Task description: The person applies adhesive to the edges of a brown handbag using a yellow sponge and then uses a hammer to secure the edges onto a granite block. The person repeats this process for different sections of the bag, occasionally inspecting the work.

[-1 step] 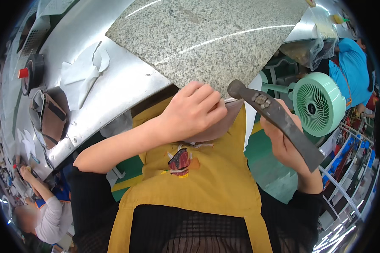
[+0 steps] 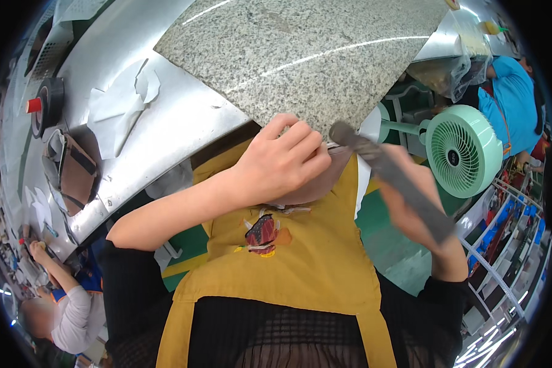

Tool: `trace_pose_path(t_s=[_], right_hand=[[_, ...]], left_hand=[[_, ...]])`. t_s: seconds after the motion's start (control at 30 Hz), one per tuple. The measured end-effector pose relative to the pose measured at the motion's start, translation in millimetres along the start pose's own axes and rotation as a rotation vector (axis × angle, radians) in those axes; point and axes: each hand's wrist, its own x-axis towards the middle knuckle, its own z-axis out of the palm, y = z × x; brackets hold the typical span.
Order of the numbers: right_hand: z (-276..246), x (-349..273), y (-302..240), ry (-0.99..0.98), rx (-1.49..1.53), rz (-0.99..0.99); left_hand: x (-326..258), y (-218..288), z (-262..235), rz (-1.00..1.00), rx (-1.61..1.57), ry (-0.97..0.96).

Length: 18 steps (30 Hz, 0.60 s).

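My left hand (image 2: 288, 153) is closed, its fingers curled at the near corner of a speckled granite slab (image 2: 313, 67). It holds a mauve-brown leather-like piece (image 2: 313, 184), which hangs below the fingers in front of my mustard apron (image 2: 288, 257). Most of the piece's upper part is hidden by the hand. My right hand (image 2: 408, 196) is wrapped round a dark metal hammer (image 2: 405, 187), blurred by motion. One end of the hammer's head is close to the slab's corner, just right of my left fingers. Its handle is hidden behind the head and hand.
On the metal table at left lie white scraps (image 2: 119, 110), a black tape roll (image 2: 48, 107) and a brown folded piece (image 2: 73, 175). A mint-green fan (image 2: 463, 152) stands at right, near a person in blue (image 2: 512, 104). Another person (image 2: 73, 319) works at lower left.
The hammer has turned slightly in my right hand; its lower end has moved left and its outline is now blurred. My left hand and the leather-like piece stay almost where they were.
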Motion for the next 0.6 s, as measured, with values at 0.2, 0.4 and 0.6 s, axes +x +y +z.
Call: trace_pose_path(t_s=[0.2, 0.4, 0.6], right_hand=[[7.7, 1.1, 8.7, -0.146, 0.008, 0.109], [2.2, 2.6, 2.2, -0.040, 0.130, 0.065], [-5.4, 10.8, -5.3, -0.149, 0.102, 0.105]], left_hand=[[-4.0, -12.2, -9.1, -0.238, -0.293, -0.089], [-6.6, -6.0, -8.4, -0.032, -0.083, -0.028], [-6.4, -5.4, -5.5, -0.004, -0.112, 0.000]])
